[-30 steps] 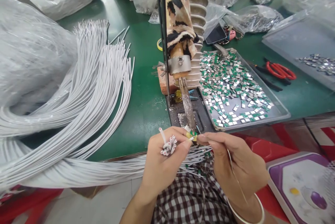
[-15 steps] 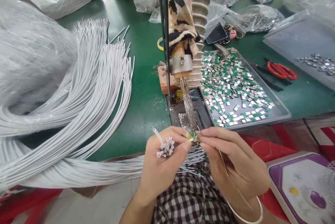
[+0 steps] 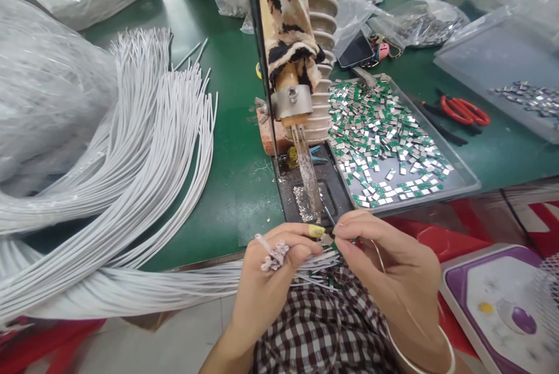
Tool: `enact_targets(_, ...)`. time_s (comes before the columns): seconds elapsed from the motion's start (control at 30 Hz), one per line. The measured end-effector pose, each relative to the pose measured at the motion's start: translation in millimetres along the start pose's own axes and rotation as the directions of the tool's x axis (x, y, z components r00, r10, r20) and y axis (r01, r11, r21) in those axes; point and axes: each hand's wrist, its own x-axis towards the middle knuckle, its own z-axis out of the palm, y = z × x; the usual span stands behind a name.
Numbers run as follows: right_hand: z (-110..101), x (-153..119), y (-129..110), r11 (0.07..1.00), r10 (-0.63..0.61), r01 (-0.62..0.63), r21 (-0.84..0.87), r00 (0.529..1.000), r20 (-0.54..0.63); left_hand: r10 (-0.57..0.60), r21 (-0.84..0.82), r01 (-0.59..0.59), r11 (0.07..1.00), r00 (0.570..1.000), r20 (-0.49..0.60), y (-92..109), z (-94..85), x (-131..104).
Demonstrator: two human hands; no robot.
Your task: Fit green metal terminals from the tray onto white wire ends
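Note:
My left hand [image 3: 273,272] is closed around a bundle of white cables [image 3: 276,256], whose cut ends poke out above the fist. Yellow tape wraps its index fingertip. By that fingertip sits a small metal connector [image 3: 325,239], partly hidden by the fingers. My right hand [image 3: 384,263] pinches a thin solder wire [image 3: 379,254], which trails down toward the wrist; its fingertips are close to the connector. Just above both hands, the tip of a mounted soldering iron [image 3: 308,179] points down over a black tray [image 3: 338,187].
Long white cables [image 3: 174,158] spread over the green table at left. A clear tray [image 3: 469,187] of small green-and-silver connectors stands at right, beside red-handled pliers [image 3: 465,110]. Behind the iron rises a ribbed hose [image 3: 323,53]. A purple-and-white box [image 3: 493,298] is at lower right.
The connector has moved from the iron tip to slightly below it. My left index finger has straightened, showing its yellow tape. The whole view has shifted slightly.

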Motion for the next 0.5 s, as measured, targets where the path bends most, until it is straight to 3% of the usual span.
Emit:
enact_targets(0.1, -4.9, 0.0, -4.4, 0.999, -0.031, 0.033, -0.037, 0.997, 0.064, -0.043, -0.042, 0.046, 0.998, 0.997, 0.070, -2.4, -1.9, -1.4)
enact_targets(0.17, -4.4, 1.0, -7.0, 0.988, -0.114, 0.126, -0.087, 0.985, 0.129, -0.076, 0.013, 0.075, 0.997, 0.980, 0.184, -1.2, 0.7, -1.9)
enact_targets(0.23, -2.0, 2.0, -8.4, 0.975, -0.178, 0.199, -0.098, 0.965, 0.193, -0.096, 0.093, 0.077, 0.993, 0.969, 0.228, 0.8, 4.2, -2.8)
enact_targets(0.4, 0.2, 1.5, -6.8, 0.989, -0.127, 0.136, -0.055, 0.983, 0.134, -0.012, 0.066, 0.010, 0.998, 0.999, 0.039, 1.1, 3.2, -7.5)
enact_targets(0.5, -2.9, 1.1, -6.1, 0.997, -0.081, 0.079, 0.015, 0.983, 0.165, 0.051, 0.077, -0.051, 0.996, 0.999, 0.000, -0.7, 0.0, -8.8)
